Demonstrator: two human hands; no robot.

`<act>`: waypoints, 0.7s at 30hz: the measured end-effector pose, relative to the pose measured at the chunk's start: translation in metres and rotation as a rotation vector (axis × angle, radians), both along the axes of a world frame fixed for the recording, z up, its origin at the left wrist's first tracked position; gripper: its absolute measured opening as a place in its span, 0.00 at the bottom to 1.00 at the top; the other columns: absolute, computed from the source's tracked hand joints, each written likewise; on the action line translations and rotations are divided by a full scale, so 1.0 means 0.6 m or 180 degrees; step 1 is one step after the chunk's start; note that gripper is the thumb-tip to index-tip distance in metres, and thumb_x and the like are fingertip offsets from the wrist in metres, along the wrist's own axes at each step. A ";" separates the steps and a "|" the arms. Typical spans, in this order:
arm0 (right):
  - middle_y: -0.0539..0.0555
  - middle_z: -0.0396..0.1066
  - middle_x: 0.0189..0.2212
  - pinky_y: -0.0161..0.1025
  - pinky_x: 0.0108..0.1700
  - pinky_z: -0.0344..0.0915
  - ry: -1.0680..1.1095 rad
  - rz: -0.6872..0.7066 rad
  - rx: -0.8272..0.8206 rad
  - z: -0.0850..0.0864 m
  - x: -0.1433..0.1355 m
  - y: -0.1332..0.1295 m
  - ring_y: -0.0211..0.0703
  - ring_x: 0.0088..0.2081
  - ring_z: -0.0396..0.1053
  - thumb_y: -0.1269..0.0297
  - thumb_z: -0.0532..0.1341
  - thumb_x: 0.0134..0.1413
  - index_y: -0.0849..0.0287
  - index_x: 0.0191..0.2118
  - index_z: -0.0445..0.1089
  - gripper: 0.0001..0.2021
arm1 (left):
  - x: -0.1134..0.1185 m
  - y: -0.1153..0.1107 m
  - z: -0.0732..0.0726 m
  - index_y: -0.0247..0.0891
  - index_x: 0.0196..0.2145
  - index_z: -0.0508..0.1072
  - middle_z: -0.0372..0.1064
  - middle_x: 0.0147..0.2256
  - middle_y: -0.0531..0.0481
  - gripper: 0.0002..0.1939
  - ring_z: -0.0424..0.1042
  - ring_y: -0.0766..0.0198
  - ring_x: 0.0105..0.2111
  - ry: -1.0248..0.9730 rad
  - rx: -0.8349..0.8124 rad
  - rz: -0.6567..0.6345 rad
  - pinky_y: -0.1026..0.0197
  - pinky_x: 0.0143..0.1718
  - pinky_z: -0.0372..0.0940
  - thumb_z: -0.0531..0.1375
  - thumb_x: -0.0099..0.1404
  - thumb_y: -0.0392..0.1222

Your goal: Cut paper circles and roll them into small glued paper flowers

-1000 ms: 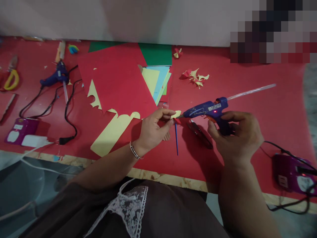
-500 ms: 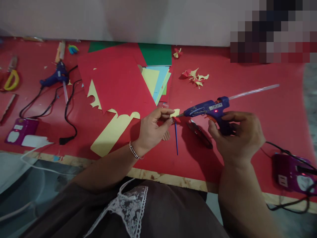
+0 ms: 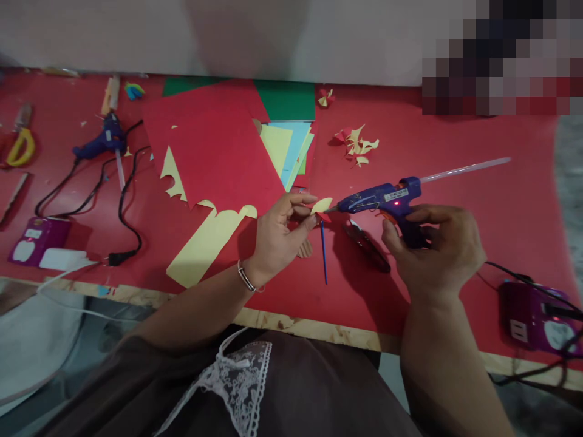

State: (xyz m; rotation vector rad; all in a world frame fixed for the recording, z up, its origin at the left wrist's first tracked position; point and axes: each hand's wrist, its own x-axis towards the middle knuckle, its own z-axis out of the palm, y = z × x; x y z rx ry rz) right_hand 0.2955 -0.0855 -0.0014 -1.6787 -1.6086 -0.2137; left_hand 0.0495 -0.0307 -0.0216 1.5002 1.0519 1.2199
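Between the thumb and fingers of my left hand [image 3: 285, 233] is a small red and yellow paper piece [image 3: 322, 207], shaped like petals. My right hand [image 3: 439, 255] grips a blue hot glue gun [image 3: 380, 197] by its handle, thumb near the orange trigger. Its nozzle meets the paper piece from the right, and a clear glue stick [image 3: 469, 169] juts from the rear. Below the nozzle a thin blue stick [image 3: 324, 255] lies on the red table. A dark-handled cutting tool [image 3: 367, 246] rests between my hands.
Red paper sheets [image 3: 218, 145] and a yellow strip [image 3: 207, 249] lie at centre left. Paper scraps [image 3: 359, 145] sit behind the glue gun. At left are another glue gun [image 3: 107, 136], yellow-handled scissors [image 3: 22, 145] and a purple power socket [image 3: 40, 240]; a second purple socket [image 3: 540, 315] stands right.
The yellow part of the held piece has turned and now looks more pointed. A small yellow scrap lies slightly differently near the pile. My right hand has barely shifted.
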 end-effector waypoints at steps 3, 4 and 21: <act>0.56 0.78 0.38 0.48 0.38 0.69 0.0042 0.0023 0.0008 0.001 -0.001 -0.001 0.52 0.38 0.76 0.57 0.73 0.57 0.52 0.41 0.70 0.13 | 0.000 0.000 0.001 0.43 0.51 0.77 0.81 0.39 0.51 0.14 0.80 0.66 0.39 0.0006 -0.0040 0.0006 0.62 0.43 0.75 0.68 0.68 0.35; 0.56 0.78 0.38 0.48 0.39 0.69 0.0059 0.0036 0.0003 0.002 -0.002 -0.001 0.53 0.38 0.76 0.57 0.73 0.58 0.52 0.41 0.70 0.13 | 0.000 0.000 0.001 0.43 0.51 0.77 0.81 0.39 0.51 0.14 0.80 0.66 0.39 0.0001 -0.0046 0.0006 0.63 0.43 0.75 0.68 0.68 0.35; 0.56 0.78 0.38 0.49 0.39 0.69 -0.0006 0.0036 0.0002 0.005 -0.007 0.002 0.52 0.39 0.76 0.56 0.72 0.59 0.51 0.39 0.68 0.13 | 0.001 0.000 -0.004 0.43 0.49 0.81 0.82 0.42 0.48 0.12 0.82 0.61 0.43 -0.0316 -0.0264 0.0006 0.60 0.44 0.79 0.70 0.69 0.44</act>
